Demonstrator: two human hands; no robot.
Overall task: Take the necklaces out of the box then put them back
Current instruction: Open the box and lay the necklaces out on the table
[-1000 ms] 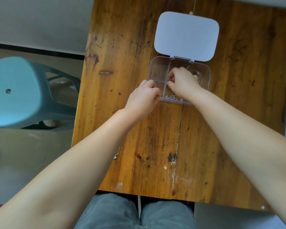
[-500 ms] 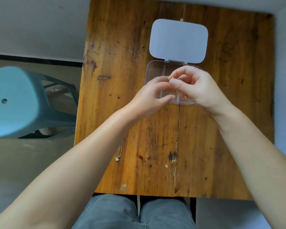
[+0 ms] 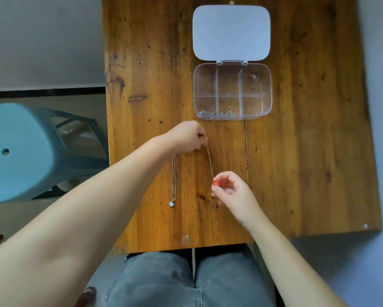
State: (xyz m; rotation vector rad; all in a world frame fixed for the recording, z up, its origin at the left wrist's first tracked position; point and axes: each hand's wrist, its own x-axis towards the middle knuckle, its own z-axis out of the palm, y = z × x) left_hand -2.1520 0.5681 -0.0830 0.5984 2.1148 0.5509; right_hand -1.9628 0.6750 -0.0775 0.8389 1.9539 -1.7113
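Note:
A clear plastic box [image 3: 267,100] with several compartments sits open on the wooden table [image 3: 307,151], its white lid [image 3: 231,33] folded back. Small silver chains lie in its near-left, near-middle and far-right compartments. In front of the box a thin gold necklace [image 3: 210,161] with a red pendant is stretched between both hands. My left hand [image 3: 187,137] pinches its far end; my right hand [image 3: 232,191] pinches the pendant end. A silver necklace [image 3: 174,180] with a small pendant lies straight on the table, just left of the gold one.
A teal plastic stool [image 3: 17,151] stands on the floor to the left of the table. My knees in grey trousers [image 3: 186,280] are under the table's near edge. A small gold piece lies at the far edge behind the lid.
Both hands have drawn back from the box toward me, pulling the gold necklace out and stretching it between them. The silver necklace has stayed on the table.

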